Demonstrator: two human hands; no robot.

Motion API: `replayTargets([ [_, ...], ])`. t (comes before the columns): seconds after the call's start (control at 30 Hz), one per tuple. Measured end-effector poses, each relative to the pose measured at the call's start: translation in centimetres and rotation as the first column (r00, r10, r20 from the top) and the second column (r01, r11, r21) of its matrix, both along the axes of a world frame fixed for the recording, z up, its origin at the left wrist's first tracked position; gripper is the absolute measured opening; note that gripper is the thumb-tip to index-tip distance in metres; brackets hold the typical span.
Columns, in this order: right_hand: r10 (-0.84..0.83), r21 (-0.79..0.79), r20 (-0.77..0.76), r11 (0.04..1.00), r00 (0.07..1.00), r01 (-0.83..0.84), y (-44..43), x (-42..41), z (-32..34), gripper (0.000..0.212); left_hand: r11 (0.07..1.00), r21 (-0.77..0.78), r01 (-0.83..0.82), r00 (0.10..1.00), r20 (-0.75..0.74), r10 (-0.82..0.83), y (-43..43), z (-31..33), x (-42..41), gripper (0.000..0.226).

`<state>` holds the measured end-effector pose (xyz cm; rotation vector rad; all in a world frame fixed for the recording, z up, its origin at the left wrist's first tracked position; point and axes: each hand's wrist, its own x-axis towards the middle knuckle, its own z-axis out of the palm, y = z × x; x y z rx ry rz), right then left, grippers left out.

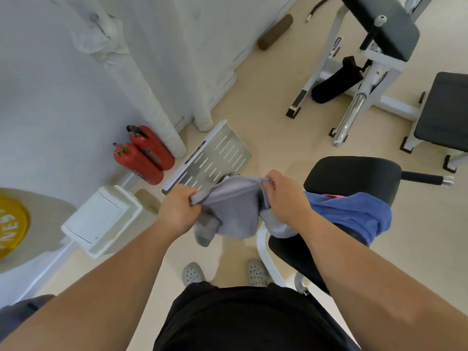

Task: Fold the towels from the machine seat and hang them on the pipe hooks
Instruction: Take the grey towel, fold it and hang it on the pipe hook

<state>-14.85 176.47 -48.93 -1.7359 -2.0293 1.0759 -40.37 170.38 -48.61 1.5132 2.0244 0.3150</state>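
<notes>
Folding a grey towel (233,206) above the machine seat (352,178).
Our left hand (177,209) and right hand (286,196) each clench a corner; we should align the edges.

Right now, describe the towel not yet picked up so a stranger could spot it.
Find the black padded machine seat right of centre. Draped over it, beside the right hand, lies the blue towel. It alone is blue; the left hand and right hand grip the grey towel.
</notes>
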Motion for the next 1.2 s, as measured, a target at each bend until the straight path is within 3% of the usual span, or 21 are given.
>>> replayTargets([
  [0.17, -0.038, 0.008, -0.166, 0.999, 0.985, 0.040, 1.4, -2.4, 2.2, 0.020, 0.971, 0.048, -0.233, 0.944, 0.253, 0.214, 1.3, 1.9, -0.9, 0.013],
  [0.3, -0.062, 0.079, -0.164, 0.994, 0.985, 0.076, 2.7, -4.1, 3.5, 0.020, 0.919, 0.188, -0.345, 0.890, 0.375, 0.258, 3.5, 5.8, -1.3, 0.012],
  [0.37, -0.052, 0.095, -0.161, 0.993, 0.986, 0.068, 3.2, -4.9, 4.2, 0.020, 0.923, 0.222, -0.313, 0.888, 0.414, 0.202, 4.7, 8.0, -1.5, 0.009],
  [0.47, -0.019, 0.078, -0.101, 0.997, 0.995, 0.027, 3.6, -5.8, 5.4, 0.016, 0.972, 0.184, -0.144, 0.930, 0.362, 0.069, 5.5, 10.1, -2.1, 0.006],
  [0.57, 0.027, 0.020, -0.093, 0.999, 0.995, -0.025, 3.5, -6.3, 6.7, 0.034, 0.994, 0.062, -0.090, 0.971, 0.229, 0.074, 5.3, 10.3, -3.0, 0.009],
  [0.67, 0.143, 0.029, -0.195, 0.990, 0.970, -0.140, 2.6, -7.3, 8.2, 0.042, 0.987, 0.011, -0.161, 0.934, 0.326, 0.149, 4.2, 10.3, -2.8, 0.010],
  [0.8, 0.314, 0.008, -0.207, 0.947, 0.926, -0.320, 1.6, -8.9, 9.0, 0.046, 0.997, 0.029, -0.075, 0.891, 0.451, 0.054, 2.6, 10.9, -1.6, 0.022],
  [0.9, 0.418, 0.014, -0.190, 0.906, 0.888, -0.423, 1.4, -9.3, 9.2, 0.027, 0.993, 0.102, -0.056, 0.815, 0.579, -0.014, 1.9, 11.2, -1.5, 0.022],
  [0.97, 0.403, 0.064, -0.208, 0.915, 0.891, -0.399, 1.3, -9.5, 9.1, 0.012, 0.991, 0.118, -0.061, 0.808, 0.589, -0.020, 1.6, 11.3, -1.6, 0.019],
  [1.1, 0.252, 0.118, -0.250, 0.966, 0.935, -0.228, 1.7, -9.4, 8.7, 0.017, 0.976, 0.088, -0.199, 0.869, 0.477, 0.135, 1.2, 10.5, -2.1, 0.018],
  [1.2, 0.176, 0.054, -0.247, 0.984, 0.953, -0.168, 2.2, -9.0, 9.0, 0.018, 0.938, 0.098, -0.332, 0.840, 0.484, 0.247, 0.8, 10.1, -2.3, 0.003],
])
